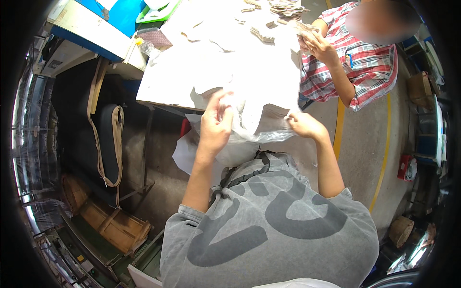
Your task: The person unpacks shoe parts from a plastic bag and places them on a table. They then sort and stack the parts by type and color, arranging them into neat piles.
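A clear plastic bag [246, 136] stretches between my two hands at the near edge of a brightly lit white table [168, 81]. My left hand [216, 122] is closed on the bag's left side, its fingertips washed out by glare. On the other side, my right hand [308, 126] pinches the bag's right edge between thumb and fingers. A stack of flat, pale brownish pieces [272, 118] lies between the hands, seemingly within the bag's mouth. Left of it, another pale piece [206, 90] rests close to my left fingers.
Across the table to the right, a person in a red checked shirt [374, 72] handles a stack of pieces [307, 30]. More cut pieces [285, 9] lie along the far side. A green tray [161, 13] stands far left; a strap [117, 144] hangs at left.
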`<state>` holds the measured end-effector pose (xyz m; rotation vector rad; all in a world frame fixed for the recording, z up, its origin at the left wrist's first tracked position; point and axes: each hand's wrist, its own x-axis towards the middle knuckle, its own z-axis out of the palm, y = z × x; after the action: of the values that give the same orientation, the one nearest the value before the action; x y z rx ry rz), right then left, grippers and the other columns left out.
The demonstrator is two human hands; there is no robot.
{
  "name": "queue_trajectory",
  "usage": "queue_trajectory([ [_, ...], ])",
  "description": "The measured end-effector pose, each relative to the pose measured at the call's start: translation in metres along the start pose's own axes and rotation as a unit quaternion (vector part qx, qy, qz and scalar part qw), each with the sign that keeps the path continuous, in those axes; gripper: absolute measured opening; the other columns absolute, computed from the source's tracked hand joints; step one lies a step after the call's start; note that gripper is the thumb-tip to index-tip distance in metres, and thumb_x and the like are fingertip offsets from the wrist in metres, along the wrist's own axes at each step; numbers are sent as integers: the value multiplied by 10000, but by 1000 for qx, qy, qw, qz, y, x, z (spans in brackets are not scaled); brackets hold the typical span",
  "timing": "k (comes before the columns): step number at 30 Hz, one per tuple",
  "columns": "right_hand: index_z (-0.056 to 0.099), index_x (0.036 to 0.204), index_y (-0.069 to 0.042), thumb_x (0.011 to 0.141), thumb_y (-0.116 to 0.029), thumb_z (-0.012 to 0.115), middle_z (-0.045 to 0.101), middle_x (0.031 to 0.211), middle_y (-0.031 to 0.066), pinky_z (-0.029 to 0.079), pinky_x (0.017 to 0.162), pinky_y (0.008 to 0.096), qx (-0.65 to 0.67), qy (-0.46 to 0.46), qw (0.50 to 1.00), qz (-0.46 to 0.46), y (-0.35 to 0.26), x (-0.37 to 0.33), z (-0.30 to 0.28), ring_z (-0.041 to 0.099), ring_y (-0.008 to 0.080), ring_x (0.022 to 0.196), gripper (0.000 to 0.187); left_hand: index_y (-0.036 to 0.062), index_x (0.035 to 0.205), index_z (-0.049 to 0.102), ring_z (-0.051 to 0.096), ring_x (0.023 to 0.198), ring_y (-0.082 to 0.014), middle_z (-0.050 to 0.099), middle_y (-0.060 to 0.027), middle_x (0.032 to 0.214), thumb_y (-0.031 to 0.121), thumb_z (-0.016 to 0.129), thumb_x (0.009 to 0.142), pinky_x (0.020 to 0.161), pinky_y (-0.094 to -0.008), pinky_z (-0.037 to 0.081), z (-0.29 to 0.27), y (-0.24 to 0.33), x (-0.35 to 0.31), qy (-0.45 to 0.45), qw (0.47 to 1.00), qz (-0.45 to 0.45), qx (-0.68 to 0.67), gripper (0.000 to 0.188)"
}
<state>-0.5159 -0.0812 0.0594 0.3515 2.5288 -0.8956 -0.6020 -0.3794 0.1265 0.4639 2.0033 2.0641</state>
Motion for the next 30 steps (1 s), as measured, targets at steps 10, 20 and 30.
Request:
queue_trajectory([
  [10,538,1549,-49,1027,-268,674,680,1435,178,559,1011,420,7,318,947,-35,-67,-75,-78,708,322,1239,582,41,1402,712,594,718,-115,736,-103,927,2,609,975,655,-279,484,-15,50,3,100,956,29,276,441],
  [20,154,1723,-56,687,-774,874,408,1670,241,564,1055,420,256,459,781,-337,-2,-101,-114,594,338,1368,1452,31,1669,343,392,647,-1,636,-64,1242,300,776,1034,552,-177,359,-56,67,-6,102,980,115,126,814],
  [30,621,1415,49,937,-336,816,651,1390,202,447,1147,422,271,219,891,-291,-12,1,-39,593,294,1307,644,-53,1296,687,668,1094,-184,729,-143,1229,48,734,938,987,-346,540,-9,-27,44,-128,985,74,89,375],
])
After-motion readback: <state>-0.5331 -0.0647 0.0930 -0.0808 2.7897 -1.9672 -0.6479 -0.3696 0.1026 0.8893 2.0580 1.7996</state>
